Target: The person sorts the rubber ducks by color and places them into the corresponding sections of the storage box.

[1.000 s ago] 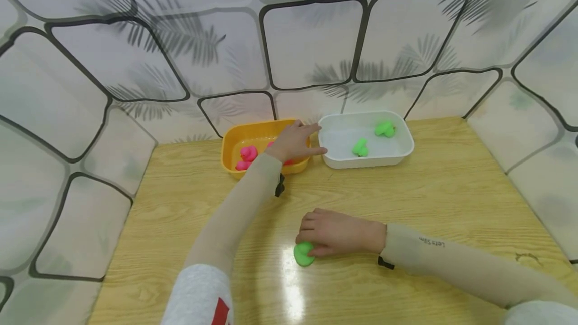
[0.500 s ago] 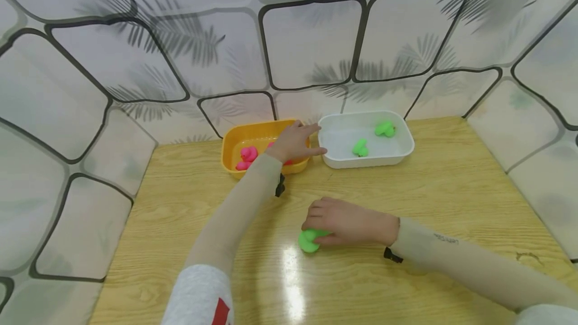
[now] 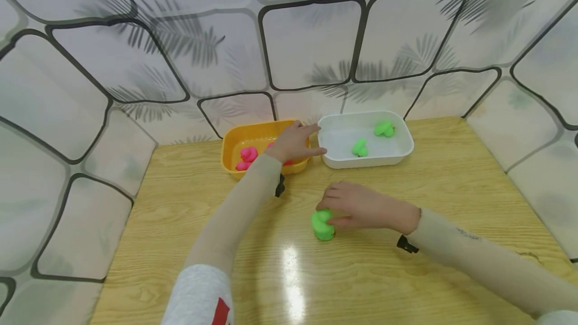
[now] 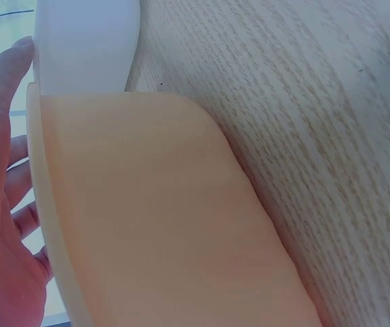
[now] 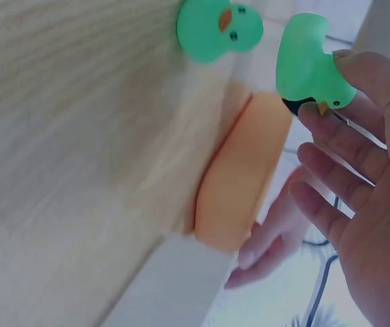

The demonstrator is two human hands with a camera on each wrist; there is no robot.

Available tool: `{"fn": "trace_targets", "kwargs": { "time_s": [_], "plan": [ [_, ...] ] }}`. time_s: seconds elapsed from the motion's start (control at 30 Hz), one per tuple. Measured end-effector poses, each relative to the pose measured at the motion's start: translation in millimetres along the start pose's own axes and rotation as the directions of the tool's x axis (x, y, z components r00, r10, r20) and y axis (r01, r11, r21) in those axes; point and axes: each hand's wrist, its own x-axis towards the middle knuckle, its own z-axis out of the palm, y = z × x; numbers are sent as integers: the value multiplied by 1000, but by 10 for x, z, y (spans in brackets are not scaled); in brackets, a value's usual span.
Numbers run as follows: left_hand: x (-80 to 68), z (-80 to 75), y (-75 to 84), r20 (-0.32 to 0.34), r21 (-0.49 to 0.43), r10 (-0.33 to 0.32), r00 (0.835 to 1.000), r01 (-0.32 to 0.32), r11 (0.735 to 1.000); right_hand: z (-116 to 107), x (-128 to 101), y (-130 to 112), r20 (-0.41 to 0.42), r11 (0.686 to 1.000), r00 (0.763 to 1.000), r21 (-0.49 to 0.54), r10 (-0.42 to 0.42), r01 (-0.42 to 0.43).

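The wooden table (image 3: pixel 451 189) is carrying a white tub (image 3: pixel 402 153) and an orange tub (image 3: pixel 228 152) side by side, colours kept apart; the left hand (image 3: pixel 293 143) is resting flat-fingered across the orange rim, steadying it, while the right hand (image 3: pixel 356 207) is pinching a green duck (image 3: pixel 322 224) just above the tabletop, short of the white tub

The right hand (image 3: pixel 361 208) has carried the green duck (image 3: pixel 322 224) off the table, toward the bins. Earlier flat under the fingers, the duck now hangs pinched at the fingertips (image 5: pixel 348 65).
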Motion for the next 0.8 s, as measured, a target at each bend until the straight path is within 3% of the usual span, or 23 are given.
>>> {"fn": "trace_targets", "kwargs": {
  "time_s": [0.53,0.8],
  "plan": [
    [-14,-22,19,2,20,-3,1000,3,1000,-347,-212,474,-160,994,982,-7,103,-105],
    [-24,-24,24,-5,20,6,1000,-5,1000,-493,-228,720,-95,962,958,46,271,-268]
  ]
}}
